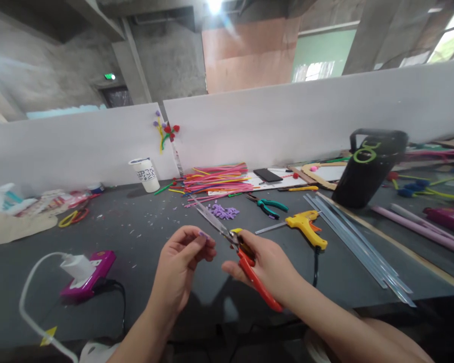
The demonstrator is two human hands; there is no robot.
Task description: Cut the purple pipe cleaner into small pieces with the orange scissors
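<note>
My left hand [185,259] is pinched closed in front of me, with a small purple piece [203,234] between thumb and fingertips. Just to its right, my right hand [267,262] grips red-handled scissors [259,282]. Their long blades point up and to the left, over the table; whether the blades are parted is hard to make out. Beyond the blades lies a small heap of short purple pieces [224,210]. A bundle of mostly pink and red pipe cleaners [215,179] lies behind that heap.
Right of my hands lie teal-handled pliers [268,205], a yellow glue gun [304,224] and clear glue sticks [357,247]. A black bottle [369,171] stands behind them. At left are a magenta power strip [106,262] with a plug, orange-yellow scissors [73,218] and a paper cup [146,176].
</note>
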